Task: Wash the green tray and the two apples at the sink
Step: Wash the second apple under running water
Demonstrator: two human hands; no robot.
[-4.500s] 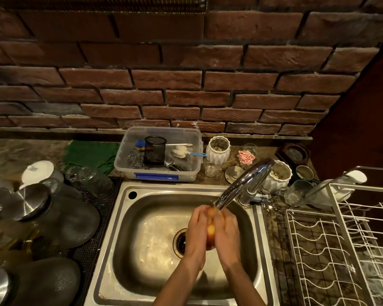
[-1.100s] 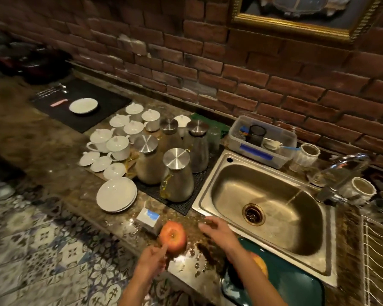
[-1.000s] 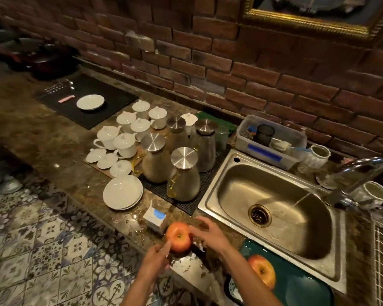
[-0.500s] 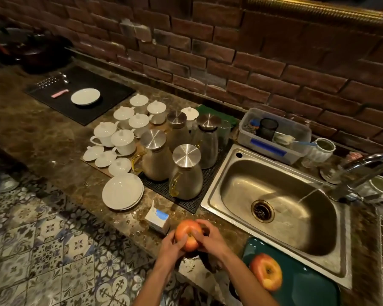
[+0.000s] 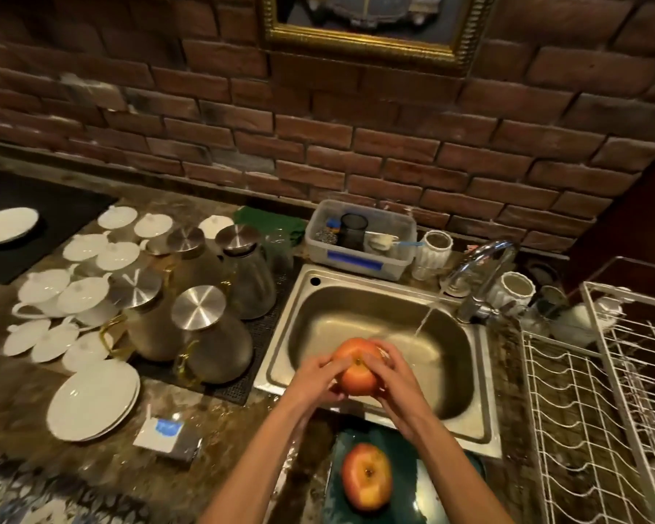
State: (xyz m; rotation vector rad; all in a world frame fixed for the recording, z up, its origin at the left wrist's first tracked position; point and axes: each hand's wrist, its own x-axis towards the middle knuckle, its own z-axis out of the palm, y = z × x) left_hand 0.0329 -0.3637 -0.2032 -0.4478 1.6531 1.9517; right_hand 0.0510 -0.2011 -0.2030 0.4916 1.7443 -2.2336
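I hold a red-orange apple [image 5: 357, 368] between both hands over the front left part of the steel sink [image 5: 466, 376]. My left hand [image 5: 317, 376] grips its left side and my right hand [image 5: 390, 368] grips its right side. A thin stream of water runs from the chrome tap [image 5: 481, 270] into the basin, to the right of the apple. The second apple [image 5: 367, 476] lies on the dark green tray [image 5: 432, 497], which rests on the counter in front of the sink, partly hidden under my right forearm.
Glass jugs with steel lids [image 5: 208, 330], white teaware [image 5: 72, 296] and stacked white plates [image 5: 93, 400] crowd the counter to the left. A small box [image 5: 167, 440] lies near the counter's front edge. A clear tub of scrubbers [image 5: 360, 245] sits behind the sink. A white wire rack [image 5: 602, 402] stands on the right.
Both hands carried the apple from above the counter's front edge rightward over the sink basin. The view swung right toward the sink. The other apple stayed on the tray.
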